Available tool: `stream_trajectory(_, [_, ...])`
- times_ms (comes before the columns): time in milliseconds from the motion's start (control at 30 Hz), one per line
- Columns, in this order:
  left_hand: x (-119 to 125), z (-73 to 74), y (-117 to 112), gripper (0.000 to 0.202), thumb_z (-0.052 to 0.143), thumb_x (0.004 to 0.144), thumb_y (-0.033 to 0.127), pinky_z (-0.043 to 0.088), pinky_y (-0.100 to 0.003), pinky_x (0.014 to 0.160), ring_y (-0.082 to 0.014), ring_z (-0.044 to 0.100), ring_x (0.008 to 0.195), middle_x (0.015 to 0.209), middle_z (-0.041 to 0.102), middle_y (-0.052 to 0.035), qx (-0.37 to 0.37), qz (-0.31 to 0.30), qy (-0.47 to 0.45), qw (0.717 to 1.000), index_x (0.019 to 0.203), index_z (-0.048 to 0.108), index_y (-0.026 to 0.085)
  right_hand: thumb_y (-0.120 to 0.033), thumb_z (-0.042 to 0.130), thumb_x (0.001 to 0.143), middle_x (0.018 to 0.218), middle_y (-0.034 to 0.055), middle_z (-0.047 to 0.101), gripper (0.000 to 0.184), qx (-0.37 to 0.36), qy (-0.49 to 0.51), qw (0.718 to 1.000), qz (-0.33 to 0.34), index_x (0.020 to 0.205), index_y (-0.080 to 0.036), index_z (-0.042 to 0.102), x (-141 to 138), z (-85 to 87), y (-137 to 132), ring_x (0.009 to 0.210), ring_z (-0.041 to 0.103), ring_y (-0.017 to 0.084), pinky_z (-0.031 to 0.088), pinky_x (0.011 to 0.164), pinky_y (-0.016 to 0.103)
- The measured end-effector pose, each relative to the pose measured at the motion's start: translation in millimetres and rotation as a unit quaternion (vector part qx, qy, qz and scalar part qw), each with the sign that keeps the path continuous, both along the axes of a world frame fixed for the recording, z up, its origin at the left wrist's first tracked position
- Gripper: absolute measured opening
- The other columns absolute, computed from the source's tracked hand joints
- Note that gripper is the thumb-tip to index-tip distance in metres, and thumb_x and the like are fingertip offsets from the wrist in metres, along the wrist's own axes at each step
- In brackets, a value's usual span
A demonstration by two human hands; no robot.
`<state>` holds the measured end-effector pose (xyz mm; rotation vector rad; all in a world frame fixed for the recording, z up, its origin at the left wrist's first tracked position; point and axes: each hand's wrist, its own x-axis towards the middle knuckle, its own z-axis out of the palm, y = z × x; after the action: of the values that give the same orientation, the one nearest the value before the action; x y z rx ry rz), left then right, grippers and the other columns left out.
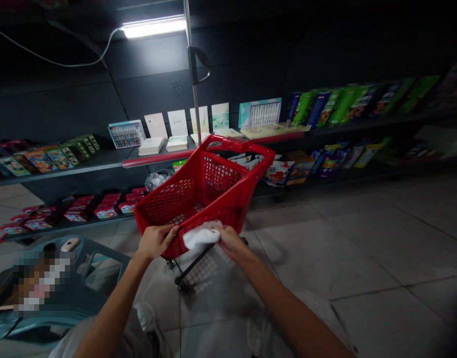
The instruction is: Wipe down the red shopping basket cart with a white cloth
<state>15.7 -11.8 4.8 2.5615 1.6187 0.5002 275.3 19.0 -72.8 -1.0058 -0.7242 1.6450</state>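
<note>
A red plastic shopping cart (231,203) stands in front of me, its basket walls pierced with small holes. My left hand (156,242) grips the rim at the near left corner, with the thumb lying along the edge. A crumpled white cloth (201,237) is pressed against the outside of the near basket wall. My right hand (229,240) has its fingers closed on that cloth; part of the fingers is hidden behind it. Inside, the visible part of the basket shows only its perforated floor and walls.
Behind the cart runs a dark shelf (124,163) with books, boxed pen sets and snack bags (342,105). Red boxes (109,205) line the lower shelf. A blue-grey plastic stool (101,254) stands at my left, with blurred-out items on it. Tiled floor (325,238) extends right.
</note>
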Motion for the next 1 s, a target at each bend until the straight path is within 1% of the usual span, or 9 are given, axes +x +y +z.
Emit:
stream_trajectory(100, [-10.2, -1.1, -0.1, 0.051, 0.033, 0.106, 0.046, 0.036, -0.026, 0.063, -0.0150, 0.063, 0.066, 0.070, 0.068, -0.0035, 0.018, 0.014, 0.020, 1.000, 0.073, 0.061, 0.021, -0.037, 0.065, 0.064, 0.086, 0.0086, 0.075, 0.033, 0.053, -0.127, 0.971, -0.194, 0.087, -0.014, 0.072, 73.0, 15.1, 26.3, 0.080, 0.068, 0.022, 0.051, 0.070, 0.029])
stream_trajectory(233, [-7.0, 5.0, -1.1, 0.044, 0.034, 0.106, 0.043, 0.038, -0.026, 0.064, -0.0166, 0.068, 0.078, 0.087, 0.075, -0.0043, 0.047, 0.030, 0.037, 0.998, 0.087, 0.068, 0.022, -0.039, 0.051, 0.077, 0.091, 0.0175, 0.075, 0.043, 0.114, -0.428, 0.823, -0.355, 0.096, -0.009, 0.074, 131.4, 39.9, 43.2, 0.083, 0.068, 0.028, 0.050, 0.074, 0.035])
stream_trajectory(400, [24.2, 16.5, 3.7, 0.038, 0.035, 0.105, 0.045, 0.042, -0.027, 0.072, -0.0183, 0.069, 0.088, 0.100, 0.075, -0.0049, 0.027, 0.036, 0.011, 0.999, 0.102, 0.066, 0.023, -0.027, 0.046, 0.086, 0.107, 0.0157, 0.076, 0.048, 0.238, -0.530, 0.782, -0.224, 0.125, -0.013, 0.070, 91.8, 59.9, 27.6, 0.094, 0.069, 0.027, 0.048, 0.086, 0.031])
stream_trajectory(533, [35.9, 19.2, 9.0, 0.037, 0.038, 0.103, 0.049, 0.041, -0.028, 0.071, -0.0189, 0.066, 0.078, 0.088, 0.071, -0.0046, 0.017, 0.052, 0.006, 0.998, 0.087, 0.059, 0.023, -0.023, 0.044, 0.093, 0.114, 0.0148, 0.075, 0.048, 0.218, -0.573, 0.777, -0.142, 0.136, -0.016, 0.063, 42.8, 64.1, 13.4, 0.099, 0.069, 0.026, 0.046, 0.088, 0.027])
stream_trajectory(667, [30.5, 18.6, 11.1, 0.035, 0.040, 0.102, 0.048, 0.039, -0.028, 0.069, -0.0176, 0.063, 0.074, 0.085, 0.069, -0.0032, 0.008, 0.048, -0.005, 0.999, 0.082, 0.055, 0.023, -0.024, 0.045, 0.095, 0.102, 0.0131, 0.077, 0.048, 0.189, -0.610, 0.763, -0.104, 0.139, -0.017, 0.062, 31.6, 64.4, 7.1, 0.090, 0.070, 0.025, 0.046, 0.085, 0.028])
stream_trajectory(767, [25.5, 18.0, 12.0, 0.037, 0.040, 0.102, 0.049, 0.038, -0.028, 0.068, -0.0174, 0.062, 0.072, 0.081, 0.068, -0.0020, 0.011, 0.059, -0.011, 0.998, 0.080, 0.054, 0.023, -0.018, 0.053, 0.087, 0.105, 0.0106, 0.077, 0.050, 0.258, -0.566, 0.783, -0.011, 0.135, -0.019, 0.066, 38.1, 60.5, 4.5, 0.096, 0.070, 0.024, 0.048, 0.089, 0.029])
stream_trajectory(867, [23.2, 17.7, 12.9, 0.041, 0.038, 0.103, 0.051, 0.037, -0.028, 0.067, -0.0171, 0.062, 0.071, 0.080, 0.068, -0.0015, 0.012, 0.070, -0.013, 0.997, 0.078, 0.054, 0.023, -0.019, 0.057, 0.079, 0.103, 0.0066, 0.077, 0.044, 0.301, -0.415, 0.856, 0.063, 0.118, -0.018, 0.075, 58.4, 54.1, 8.0, 0.093, 0.069, 0.022, 0.051, 0.084, 0.029])
stream_trajectory(933, [23.4, 17.8, 13.1, 0.043, 0.036, 0.103, 0.053, 0.037, -0.028, 0.068, -0.0170, 0.063, 0.073, 0.081, 0.069, -0.0015, 0.010, 0.074, -0.011, 0.997, 0.079, 0.054, 0.023, -0.029, 0.060, 0.077, 0.094, 0.0068, 0.077, 0.039, 0.247, -0.311, 0.918, -0.004, 0.109, -0.013, 0.076, 82.8, 49.9, 14.8, 0.082, 0.068, 0.021, 0.052, 0.073, 0.029])
stream_trajectory(1000, [24.3, 17.9, 13.2, 0.043, 0.035, 0.103, 0.054, 0.037, -0.027, 0.069, -0.0174, 0.064, 0.075, 0.083, 0.070, -0.0018, 0.011, 0.076, -0.006, 0.997, 0.081, 0.055, 0.023, -0.037, 0.063, 0.072, 0.089, 0.0082, 0.075, 0.044, 0.165, -0.242, 0.941, -0.168, 0.103, -0.008, 0.075, 112.9, 46.7, 23.5, 0.075, 0.066, 0.021, 0.051, 0.067, 0.029])
